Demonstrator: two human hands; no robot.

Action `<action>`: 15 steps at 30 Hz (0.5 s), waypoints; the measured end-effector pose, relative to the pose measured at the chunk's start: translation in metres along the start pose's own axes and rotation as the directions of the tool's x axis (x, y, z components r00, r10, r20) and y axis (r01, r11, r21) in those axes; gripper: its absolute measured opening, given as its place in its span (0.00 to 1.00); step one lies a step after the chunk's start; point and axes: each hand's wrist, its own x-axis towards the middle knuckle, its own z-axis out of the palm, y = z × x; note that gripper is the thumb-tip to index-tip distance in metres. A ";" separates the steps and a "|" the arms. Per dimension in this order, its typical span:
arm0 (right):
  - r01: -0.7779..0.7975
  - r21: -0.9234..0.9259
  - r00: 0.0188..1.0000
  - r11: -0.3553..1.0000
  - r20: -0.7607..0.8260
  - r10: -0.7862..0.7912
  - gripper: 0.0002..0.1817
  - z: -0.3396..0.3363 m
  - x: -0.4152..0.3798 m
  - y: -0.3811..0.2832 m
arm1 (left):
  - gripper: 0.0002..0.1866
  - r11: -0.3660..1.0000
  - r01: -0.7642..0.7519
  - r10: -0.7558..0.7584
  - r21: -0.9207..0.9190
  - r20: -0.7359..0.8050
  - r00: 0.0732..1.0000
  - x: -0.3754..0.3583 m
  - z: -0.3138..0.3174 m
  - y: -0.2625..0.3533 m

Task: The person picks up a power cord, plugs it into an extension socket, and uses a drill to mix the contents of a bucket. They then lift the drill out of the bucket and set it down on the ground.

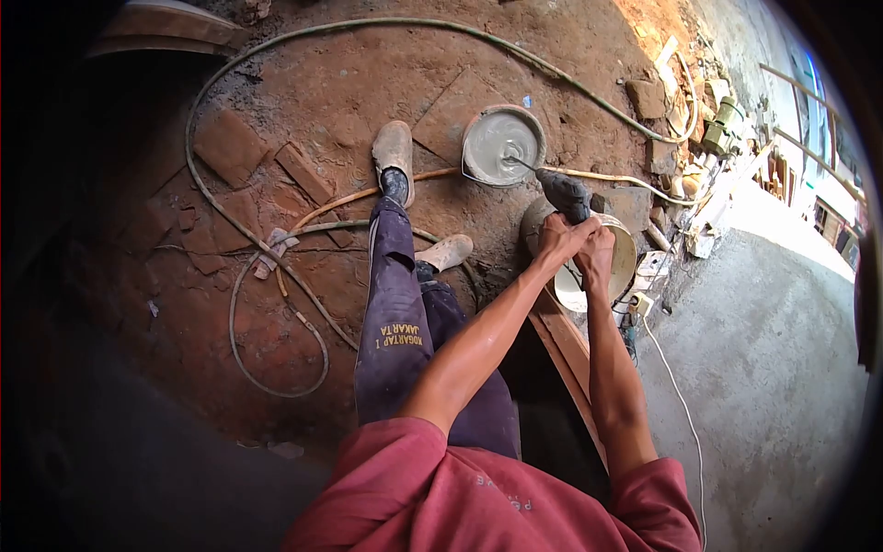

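Both my hands grip a dark power drill [565, 191]. My left hand [558, 238] is closed around its handle end, and my right hand [598, 247] is closed right beside it, overlapping it. From the drill a thin mixing rod [521, 163] reaches into a bucket [466, 158] on the ground. Smooth grey wet mix [492, 138] fills much of it, with a swirl around the rod. Under my hands is a larger pale bucket [624, 262], partly hidden by my forearms. My fingers are partly hidden, so I cannot see the trigger.
A long hose [405, 20] loops across the dirt floor around my feet. Broken bricks [305, 173] and tiles lie left. Wooden planks [563, 345] stand near my right arm. A power socket [641, 304] with a white cord [681, 396] lies on concrete. A green motor [725, 127] sits at upper right.
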 end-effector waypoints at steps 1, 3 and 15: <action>0.033 -0.035 0.999 0.999 0.003 -0.033 0.18 0.001 0.000 0.004 | 0.23 1.000 -0.025 0.025 -0.011 -0.009 1.000 0.001 0.001 -0.003; 0.080 -0.111 0.997 0.991 0.022 -0.078 0.18 0.001 0.001 0.006 | 0.23 0.999 -0.017 0.019 0.040 -0.047 0.999 0.004 0.001 -0.008; -0.029 -0.037 0.997 0.999 0.073 0.032 0.18 -0.002 -0.003 -0.005 | 0.22 0.994 -0.034 0.029 -0.107 -0.042 0.999 -0.001 0.000 -0.018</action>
